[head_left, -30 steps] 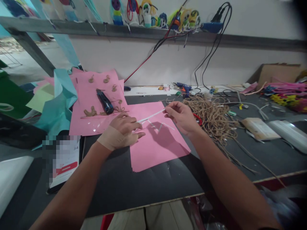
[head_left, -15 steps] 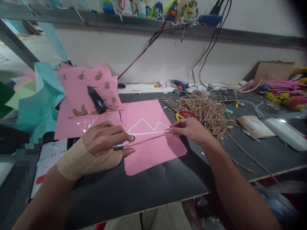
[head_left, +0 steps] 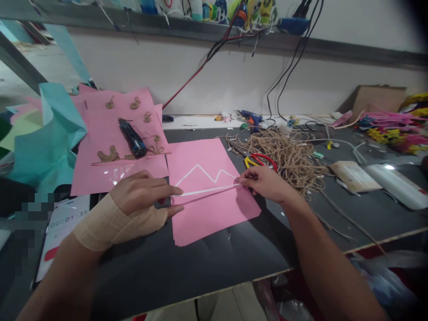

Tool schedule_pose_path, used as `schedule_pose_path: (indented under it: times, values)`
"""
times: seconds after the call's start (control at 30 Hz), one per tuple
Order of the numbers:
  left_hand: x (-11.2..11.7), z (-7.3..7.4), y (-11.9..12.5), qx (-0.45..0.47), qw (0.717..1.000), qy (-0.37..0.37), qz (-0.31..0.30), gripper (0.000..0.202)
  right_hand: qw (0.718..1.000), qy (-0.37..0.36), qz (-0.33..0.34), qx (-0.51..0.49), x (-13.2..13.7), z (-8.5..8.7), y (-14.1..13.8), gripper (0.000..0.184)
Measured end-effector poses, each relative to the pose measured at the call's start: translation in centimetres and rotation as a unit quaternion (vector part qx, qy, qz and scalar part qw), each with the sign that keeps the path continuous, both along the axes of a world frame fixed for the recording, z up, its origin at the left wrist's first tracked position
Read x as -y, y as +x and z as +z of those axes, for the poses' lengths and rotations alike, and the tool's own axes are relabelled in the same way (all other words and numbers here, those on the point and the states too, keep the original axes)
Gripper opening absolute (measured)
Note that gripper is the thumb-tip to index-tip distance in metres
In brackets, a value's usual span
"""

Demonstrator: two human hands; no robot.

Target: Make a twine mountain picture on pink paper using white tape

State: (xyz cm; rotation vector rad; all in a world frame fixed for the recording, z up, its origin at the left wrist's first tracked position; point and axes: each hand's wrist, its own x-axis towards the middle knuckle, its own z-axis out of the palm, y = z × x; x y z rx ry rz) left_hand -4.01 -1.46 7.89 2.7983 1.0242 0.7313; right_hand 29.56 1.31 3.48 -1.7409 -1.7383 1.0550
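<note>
A narrow white strip (head_left: pixel 211 190) stretches nearly straight between my hands, just above a stack of pink paper (head_left: pixel 214 218), with its shadow below. My left hand (head_left: pixel 143 198), bandaged at the wrist and thumb base, has the strip's left end at its index fingertip; the thumb sits a little lower, and the exact grip is partly hidden. At the other end, my right hand (head_left: pixel 264 182) pinches the strip between thumb and fingertips near the paper's right edge. A white zigzag line (head_left: pixel 198 166) with two peaks lies on the pink paper behind the strip.
Red-and-yellow-handled scissors (head_left: pixel 262 160) lie by a heap of brown twine (head_left: pixel 287 154). A utility knife (head_left: pixel 132 138) rests on pink sheets with twine shapes. A phone (head_left: pixel 63 236) showing a timer is at left. A blue glue gun (head_left: pixel 250 118) sits at the back.
The strip's curled left part no longer shows as a loop by my left hand, and the strip has come slightly towards me at its left end. My right hand has barely shifted.
</note>
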Motion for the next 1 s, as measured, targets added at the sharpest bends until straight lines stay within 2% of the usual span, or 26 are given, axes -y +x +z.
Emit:
schedule_pose_path:
  times: [0.13, 0.23, 0.4, 0.53, 0.63, 0.8, 0.87, 1.0]
  values:
    - [-0.2, 0.0, -0.6, -0.002, 1.0, 0.003, 0.005, 0.021, 0.998, 0.004, -0.006, -0.055, 0.0, -0.3, -0.1, 0.011]
    - [-0.3, -0.1, -0.8, 0.0, 1.0, -0.001, 0.017, 0.019, 0.995, 0.033, 0.002, -0.092, -0.1, -0.7, -0.1, 0.013]
    - [-0.1, 0.6, -0.5, 0.049, 0.995, -0.086, -0.016, 0.017, 0.98, 0.12, -0.042, -0.152, -0.5, -0.8, 0.1, 0.022]
    - [0.4, 1.5, -0.5, 0.07, 0.987, -0.139, -0.043, 0.015, 0.959, 0.149, -0.066, -0.233, -0.5, -0.4, 0.3, 0.025]
    - [0.5, 1.6, -0.7, 0.072, 0.985, -0.15, -0.046, 0.016, 0.941, 0.168, -0.073, -0.285, -0.4, 0.0, 0.3, 0.023]
    - [-0.1, 1.0, -0.8, 0.069, 0.995, -0.075, -0.017, 0.021, 0.905, 0.19, -0.077, -0.373, -0.6, 0.4, 0.3, 0.02]
    - [-0.6, 0.6, -0.8, 0.06, 0.998, -0.025, -0.004, 0.021, 0.901, 0.191, -0.079, -0.381, -0.6, 0.6, 0.3, 0.02]
    - [-1.8, -1.0, -0.6, 0.059, 0.994, 0.064, 0.065, 0.026, 0.906, 0.189, -0.088, -0.368, -0.8, 0.5, 0.6, 0.022]
